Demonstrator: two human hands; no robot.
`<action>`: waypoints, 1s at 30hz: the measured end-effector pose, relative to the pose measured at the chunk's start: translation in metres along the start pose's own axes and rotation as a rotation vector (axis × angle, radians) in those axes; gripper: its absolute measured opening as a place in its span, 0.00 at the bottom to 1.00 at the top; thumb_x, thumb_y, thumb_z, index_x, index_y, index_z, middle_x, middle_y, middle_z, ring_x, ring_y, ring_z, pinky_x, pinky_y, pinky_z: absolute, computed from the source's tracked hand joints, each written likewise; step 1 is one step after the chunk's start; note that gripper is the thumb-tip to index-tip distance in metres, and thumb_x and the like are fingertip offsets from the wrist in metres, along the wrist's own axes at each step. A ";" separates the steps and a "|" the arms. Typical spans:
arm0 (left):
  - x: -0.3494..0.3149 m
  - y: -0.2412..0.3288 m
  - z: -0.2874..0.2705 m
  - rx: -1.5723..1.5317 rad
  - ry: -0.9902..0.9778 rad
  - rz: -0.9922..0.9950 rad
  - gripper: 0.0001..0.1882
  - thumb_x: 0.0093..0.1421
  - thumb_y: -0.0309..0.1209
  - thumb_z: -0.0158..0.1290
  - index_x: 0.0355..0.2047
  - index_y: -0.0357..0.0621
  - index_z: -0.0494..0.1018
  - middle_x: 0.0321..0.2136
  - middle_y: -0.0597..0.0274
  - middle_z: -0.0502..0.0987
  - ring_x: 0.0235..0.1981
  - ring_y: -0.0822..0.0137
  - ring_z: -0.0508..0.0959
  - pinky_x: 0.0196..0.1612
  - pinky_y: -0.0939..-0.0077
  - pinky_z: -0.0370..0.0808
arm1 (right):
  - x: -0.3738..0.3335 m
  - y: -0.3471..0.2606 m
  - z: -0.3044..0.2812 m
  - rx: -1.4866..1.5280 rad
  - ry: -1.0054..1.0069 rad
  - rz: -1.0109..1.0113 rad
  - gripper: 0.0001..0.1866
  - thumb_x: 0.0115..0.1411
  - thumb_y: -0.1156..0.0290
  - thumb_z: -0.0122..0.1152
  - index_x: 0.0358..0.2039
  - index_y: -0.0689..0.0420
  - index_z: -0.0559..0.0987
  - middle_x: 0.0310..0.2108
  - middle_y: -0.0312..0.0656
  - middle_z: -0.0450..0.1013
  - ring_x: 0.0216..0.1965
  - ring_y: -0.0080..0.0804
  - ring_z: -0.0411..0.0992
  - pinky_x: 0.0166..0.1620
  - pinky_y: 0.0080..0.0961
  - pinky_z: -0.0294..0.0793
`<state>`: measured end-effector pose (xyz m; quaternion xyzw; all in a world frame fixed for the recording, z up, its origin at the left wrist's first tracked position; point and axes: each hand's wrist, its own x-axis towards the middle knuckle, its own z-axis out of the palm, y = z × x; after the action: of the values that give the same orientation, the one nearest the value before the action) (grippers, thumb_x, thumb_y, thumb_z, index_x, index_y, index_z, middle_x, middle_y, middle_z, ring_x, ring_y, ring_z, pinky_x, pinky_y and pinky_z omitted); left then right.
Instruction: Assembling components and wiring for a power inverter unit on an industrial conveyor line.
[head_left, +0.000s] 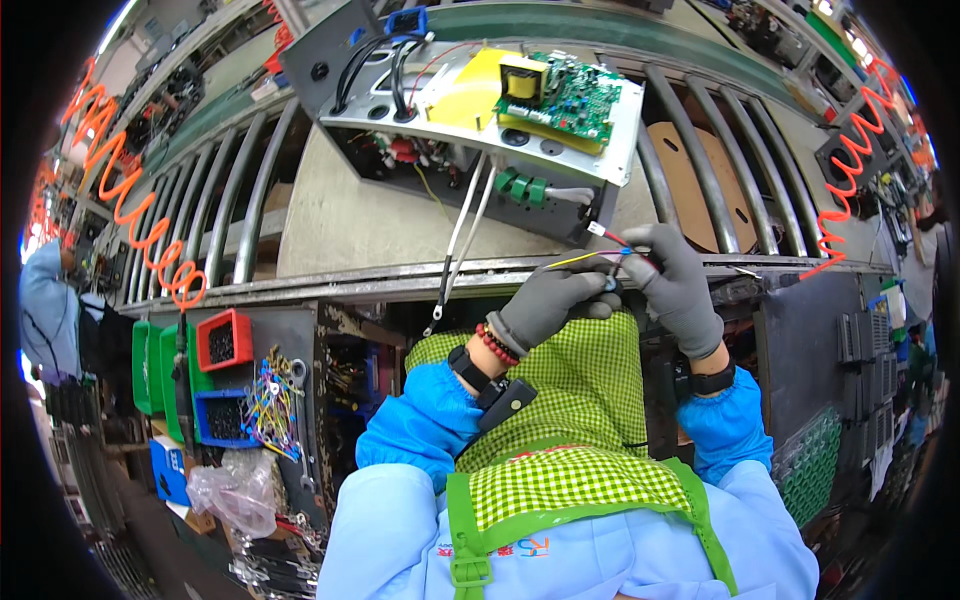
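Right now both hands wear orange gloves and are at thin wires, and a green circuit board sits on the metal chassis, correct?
The gloves are grey, not orange, as the head view shows. The rest stands: the left hand and right hand are at thin wires, and the green circuit board sits on the metal chassis.

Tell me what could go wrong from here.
The thin yellow wire by the gloved right hand might slip or get tugged. The white cables hang past the metal rail near the left hand, so the left blue sleeve could snag them. The green circuit board is uncovered and could get knocked.
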<state>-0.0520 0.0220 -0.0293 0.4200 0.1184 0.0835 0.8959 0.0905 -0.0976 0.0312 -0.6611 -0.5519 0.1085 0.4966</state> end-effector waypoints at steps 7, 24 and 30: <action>0.005 -0.009 -0.008 -0.276 0.028 0.055 0.13 0.62 0.24 0.45 0.48 0.40 0.67 0.38 0.54 0.74 0.28 0.70 0.72 0.34 0.78 0.71 | 0.022 0.011 -0.054 0.897 0.462 0.249 0.18 0.70 0.59 0.47 0.45 0.61 0.76 0.35 0.38 0.72 0.21 0.13 0.55 0.21 0.13 0.53; 0.012 -0.036 -0.011 -0.495 -0.108 -0.048 0.16 0.66 0.27 0.44 0.53 0.36 0.67 0.35 0.57 0.77 0.32 0.72 0.80 0.33 0.85 0.79 | 0.052 0.009 -0.088 1.190 0.543 0.025 0.19 0.69 0.62 0.50 0.50 0.66 0.73 0.43 0.45 0.73 0.24 0.15 0.56 0.20 0.08 0.53; 0.011 -0.025 -0.002 -0.525 -0.120 -0.025 0.14 0.68 0.29 0.43 0.44 0.28 0.71 0.33 0.60 0.77 0.30 0.74 0.80 0.31 0.87 0.80 | 0.038 -0.004 -0.070 1.013 0.491 0.014 0.18 0.68 0.63 0.51 0.50 0.63 0.73 0.44 0.43 0.73 0.30 0.18 0.63 0.31 0.13 0.65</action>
<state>-0.0409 0.0102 -0.0509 0.1761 0.0446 0.0753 0.9805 0.1501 -0.1032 0.0837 -0.3495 -0.2947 0.2064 0.8651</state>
